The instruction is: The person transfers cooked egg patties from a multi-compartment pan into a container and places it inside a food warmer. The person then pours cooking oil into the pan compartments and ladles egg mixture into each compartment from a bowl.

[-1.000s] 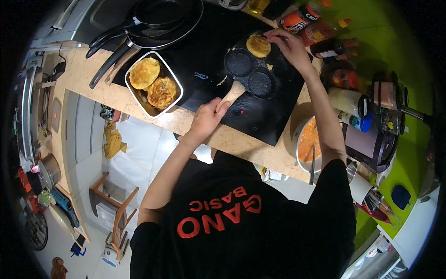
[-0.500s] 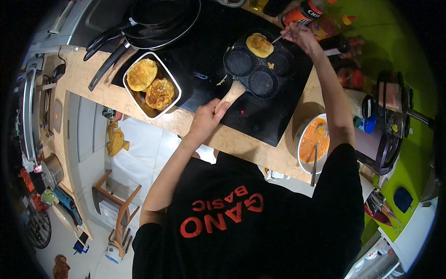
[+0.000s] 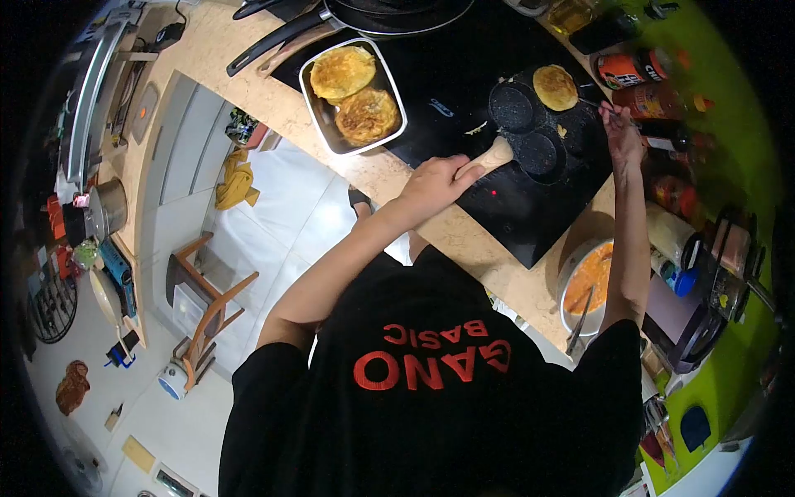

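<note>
My left hand (image 3: 439, 184) is closed around the pale wooden handle (image 3: 490, 159) of a black pan with several round wells (image 3: 512, 106). A browned yellow pancake (image 3: 555, 88) lies over the far well of this pan. Beyond the pan's right side, my right hand (image 3: 623, 137) pinches a thin metal utensil (image 3: 588, 103), whose tip meets the pancake's right edge. The utensil's end is too small to make out. Small yellow scraps lie in the right-hand well, and the near well (image 3: 540, 156) shows bare black.
Left on the counter, a white-rimmed container (image 3: 403, 126) holds two browned pancakes (image 3: 367, 116). Frying pans (image 3: 397, 21) are stacked behind. A bowl (image 3: 566, 277) of orange mixture with a spoon (image 3: 580, 323) stands near my right forearm. Bottles (image 3: 625, 70) line the right side.
The whole view has shifted, so the pan, container and bowl appear farther right. Both hands keep their grips, and the pancake stays over the same well with the utensil at its edge.
</note>
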The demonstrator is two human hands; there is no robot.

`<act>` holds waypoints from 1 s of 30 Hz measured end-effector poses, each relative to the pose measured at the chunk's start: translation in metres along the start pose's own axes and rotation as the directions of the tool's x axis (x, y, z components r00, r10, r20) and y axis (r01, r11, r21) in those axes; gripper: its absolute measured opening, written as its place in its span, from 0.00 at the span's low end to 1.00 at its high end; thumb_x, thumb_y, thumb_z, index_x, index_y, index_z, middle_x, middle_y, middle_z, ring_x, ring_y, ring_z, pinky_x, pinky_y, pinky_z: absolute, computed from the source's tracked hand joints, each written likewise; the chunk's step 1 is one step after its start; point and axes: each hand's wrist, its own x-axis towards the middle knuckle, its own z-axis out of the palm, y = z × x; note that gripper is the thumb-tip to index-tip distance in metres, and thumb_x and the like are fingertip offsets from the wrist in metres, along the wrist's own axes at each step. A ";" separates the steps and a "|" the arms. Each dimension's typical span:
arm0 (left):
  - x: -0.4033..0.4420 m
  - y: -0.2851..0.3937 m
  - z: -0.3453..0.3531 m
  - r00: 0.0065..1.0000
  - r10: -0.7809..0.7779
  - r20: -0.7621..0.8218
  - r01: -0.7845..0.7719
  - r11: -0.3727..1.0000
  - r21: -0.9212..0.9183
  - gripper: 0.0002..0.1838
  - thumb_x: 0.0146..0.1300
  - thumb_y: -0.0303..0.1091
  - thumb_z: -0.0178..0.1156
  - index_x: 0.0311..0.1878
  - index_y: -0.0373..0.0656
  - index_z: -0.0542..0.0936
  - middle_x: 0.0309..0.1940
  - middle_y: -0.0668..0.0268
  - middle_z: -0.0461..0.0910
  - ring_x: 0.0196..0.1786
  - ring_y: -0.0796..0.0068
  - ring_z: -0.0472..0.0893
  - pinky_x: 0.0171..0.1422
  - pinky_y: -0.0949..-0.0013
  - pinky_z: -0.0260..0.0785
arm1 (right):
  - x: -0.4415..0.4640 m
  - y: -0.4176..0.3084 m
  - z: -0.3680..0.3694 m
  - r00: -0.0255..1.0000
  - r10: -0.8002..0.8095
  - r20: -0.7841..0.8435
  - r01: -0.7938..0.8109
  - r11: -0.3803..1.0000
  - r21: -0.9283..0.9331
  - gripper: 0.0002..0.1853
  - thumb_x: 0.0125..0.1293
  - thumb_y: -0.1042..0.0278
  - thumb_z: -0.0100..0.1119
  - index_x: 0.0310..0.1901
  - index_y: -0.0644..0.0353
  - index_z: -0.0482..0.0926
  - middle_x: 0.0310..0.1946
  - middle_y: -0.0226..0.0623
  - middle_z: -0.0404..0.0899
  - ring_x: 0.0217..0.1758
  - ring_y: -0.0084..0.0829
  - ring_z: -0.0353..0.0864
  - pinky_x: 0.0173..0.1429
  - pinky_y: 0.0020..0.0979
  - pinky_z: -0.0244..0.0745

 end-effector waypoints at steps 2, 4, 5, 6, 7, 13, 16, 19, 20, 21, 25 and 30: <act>-0.003 -0.006 0.000 0.998 0.032 -0.046 -0.031 0.999 0.024 0.27 0.66 0.57 0.49 0.45 0.39 0.80 0.32 0.48 0.80 0.43 0.48 0.79 0.52 0.55 0.69 | 0.002 0.006 -0.006 1.000 -0.018 -0.022 0.018 1.000 0.007 0.15 0.73 0.59 0.47 0.40 0.65 0.72 0.45 0.55 0.78 0.49 0.44 0.80 0.57 0.35 0.76; -0.002 -0.009 0.005 0.998 0.049 -0.048 -0.047 0.998 0.041 0.27 0.67 0.56 0.49 0.48 0.39 0.79 0.34 0.47 0.81 0.43 0.48 0.80 0.52 0.55 0.70 | -0.005 -0.001 -0.013 0.998 -0.055 -0.001 0.055 0.998 0.016 0.16 0.72 0.56 0.48 0.38 0.63 0.72 0.45 0.54 0.78 0.47 0.43 0.80 0.57 0.35 0.76; -0.004 -0.007 0.005 0.993 0.082 -0.087 -0.080 0.996 0.028 0.26 0.67 0.55 0.50 0.51 0.39 0.78 0.36 0.47 0.81 0.44 0.48 0.80 0.51 0.56 0.71 | -0.015 -0.007 -0.010 0.998 -0.068 -0.005 0.068 0.997 0.026 0.16 0.71 0.56 0.49 0.37 0.63 0.73 0.45 0.53 0.78 0.46 0.43 0.80 0.56 0.35 0.77; -0.004 -0.012 0.009 0.977 0.157 -0.144 -0.156 0.988 0.019 0.25 0.67 0.52 0.52 0.51 0.37 0.78 0.39 0.47 0.80 0.45 0.49 0.80 0.51 0.56 0.71 | -0.023 -0.009 -0.003 0.997 -0.081 -0.008 0.081 0.996 0.040 0.16 0.70 0.56 0.51 0.36 0.63 0.73 0.44 0.53 0.79 0.46 0.43 0.81 0.55 0.36 0.78; -0.008 -0.004 0.003 0.947 0.261 -0.190 -0.247 0.965 0.092 0.23 0.67 0.49 0.53 0.51 0.36 0.77 0.45 0.48 0.78 0.47 0.51 0.79 0.51 0.58 0.71 | -0.023 -0.009 -0.006 0.995 -0.103 -0.018 0.103 0.993 0.050 0.16 0.70 0.56 0.51 0.36 0.63 0.73 0.44 0.53 0.79 0.46 0.43 0.80 0.55 0.35 0.78; -0.071 0.069 -0.070 0.683 0.555 -0.474 -0.558 0.816 0.150 0.16 0.58 0.26 0.62 0.50 0.36 0.74 0.49 0.53 0.75 0.52 0.58 0.76 0.58 0.63 0.67 | -0.039 -0.012 -0.003 0.995 -0.095 -0.031 0.096 0.993 0.065 0.16 0.69 0.57 0.53 0.36 0.65 0.73 0.44 0.54 0.78 0.46 0.44 0.79 0.53 0.33 0.79; -0.142 0.107 -0.132 0.343 0.734 -0.586 -0.686 0.622 0.377 0.12 0.54 0.23 0.62 0.42 0.39 0.74 0.44 0.57 0.76 0.46 0.61 0.76 0.50 0.62 0.69 | -0.047 -0.017 -0.006 0.996 -0.090 -0.009 0.091 0.991 0.096 0.14 0.71 0.60 0.51 0.37 0.65 0.73 0.46 0.55 0.78 0.46 0.43 0.79 0.49 0.30 0.80; -0.177 0.163 -0.157 -0.121 0.761 -0.638 -0.831 0.274 0.484 0.14 0.59 0.30 0.58 0.46 0.32 0.72 0.46 0.57 0.73 0.48 0.63 0.73 0.52 0.64 0.67 | -0.053 -0.025 -0.007 0.994 -0.087 0.071 0.073 0.981 0.179 0.13 0.72 0.62 0.50 0.37 0.64 0.73 0.47 0.55 0.77 0.47 0.43 0.79 0.49 0.29 0.80; -0.187 0.178 -0.161 -0.275 0.722 -0.634 -0.838 0.144 0.527 0.16 0.61 0.32 0.57 0.47 0.30 0.71 0.47 0.57 0.71 0.49 0.64 0.71 0.53 0.65 0.66 | -0.053 -0.024 -0.007 0.988 -0.089 0.128 0.061 0.977 0.204 0.13 0.72 0.62 0.49 0.37 0.64 0.74 0.47 0.55 0.77 0.47 0.44 0.79 0.49 0.29 0.79; -0.198 0.187 -0.166 -0.422 0.664 -0.617 -0.821 0.009 0.571 0.18 0.62 0.35 0.56 0.48 0.28 0.70 0.47 0.57 0.70 0.50 0.64 0.70 0.54 0.65 0.65 | -0.065 -0.028 0.007 0.988 -0.083 0.128 0.056 0.979 0.198 0.13 0.72 0.62 0.49 0.38 0.65 0.74 0.47 0.55 0.77 0.47 0.45 0.79 0.48 0.29 0.79; -0.256 0.154 -0.210 -0.554 0.750 -0.361 -0.783 -0.322 0.532 0.18 0.63 0.36 0.51 0.47 0.26 0.70 0.43 0.57 0.68 0.50 0.65 0.69 0.54 0.66 0.63 | -0.099 -0.030 0.076 0.996 -0.067 0.056 0.054 0.978 0.202 0.15 0.72 0.63 0.48 0.39 0.70 0.72 0.46 0.61 0.76 0.45 0.45 0.79 0.45 0.28 0.82; -0.263 0.162 -0.206 -0.625 0.644 -0.440 -0.596 -0.030 0.802 0.12 0.61 0.30 0.50 0.42 0.30 0.70 0.37 0.60 0.67 0.46 0.67 0.69 0.53 0.67 0.64 | -0.130 -0.010 0.160 0.985 0.035 0.171 -0.065 0.982 0.175 0.15 0.72 0.64 0.48 0.42 0.73 0.68 0.47 0.64 0.75 0.45 0.45 0.80 0.49 0.31 0.83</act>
